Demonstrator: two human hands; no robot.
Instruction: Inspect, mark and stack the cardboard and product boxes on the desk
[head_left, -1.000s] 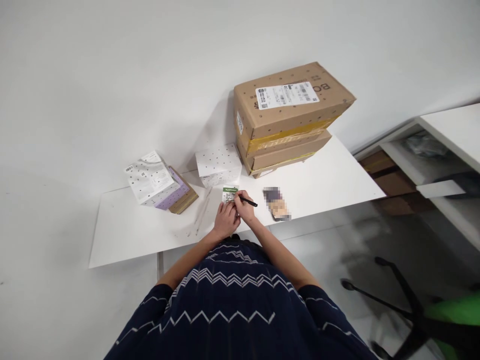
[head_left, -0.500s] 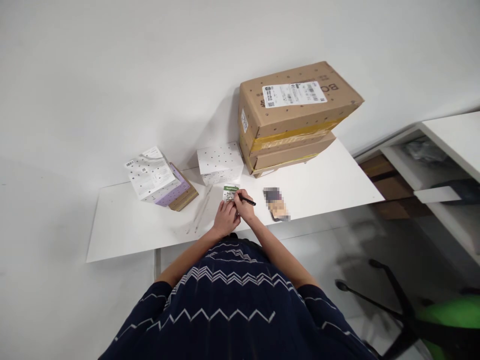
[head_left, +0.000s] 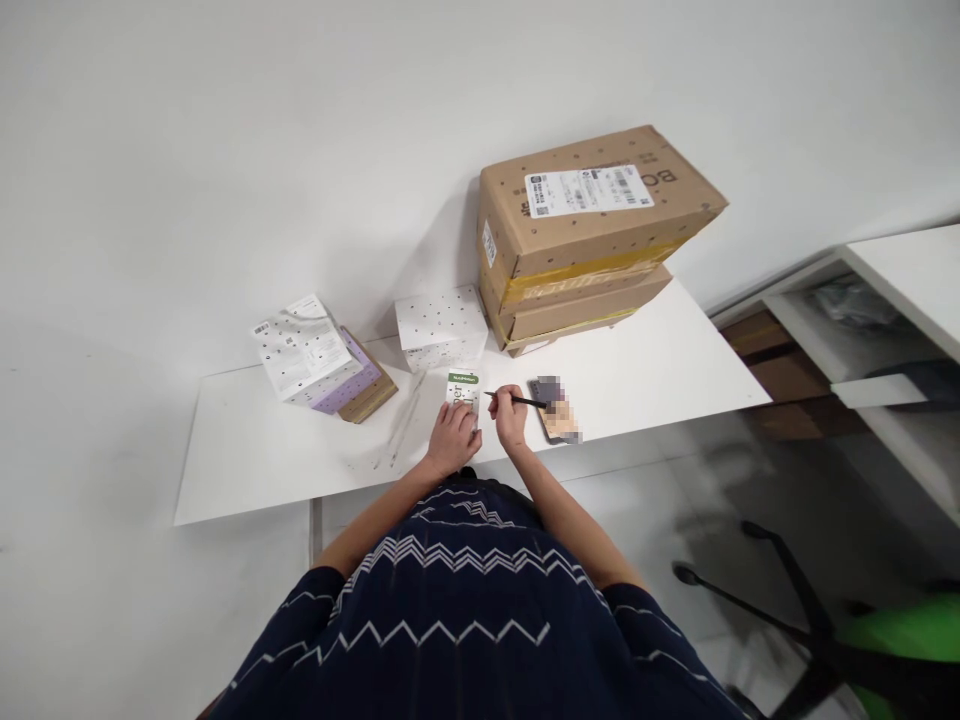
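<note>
My left hand (head_left: 451, 438) presses its fingers over the lower part of a small white card or flat box (head_left: 463, 384) with a green band and large lettering. Whether that piece is thin or thick I cannot tell. Just to its right, my right hand (head_left: 511, 418) is closed round a black pen (head_left: 531, 402). The pen's tip points left toward the white piece, with a gap between them. Right of this hand lies a dark phone-like item (head_left: 541, 408), its surface mostly blurred out.
Everything stands on a narrow white table (head_left: 247, 455) against a wall. A white dotted box (head_left: 441, 325) is behind my hands, large stacked cartons (head_left: 600, 230) at back right, and smaller boxes (head_left: 315, 360) on the left. White shelving (head_left: 892, 300) and a green chair (head_left: 907, 640) are at right.
My right hand has moved right with the pen, off the white piece. The pen now points left, lifted away. My left hand stays almost where it was.
</note>
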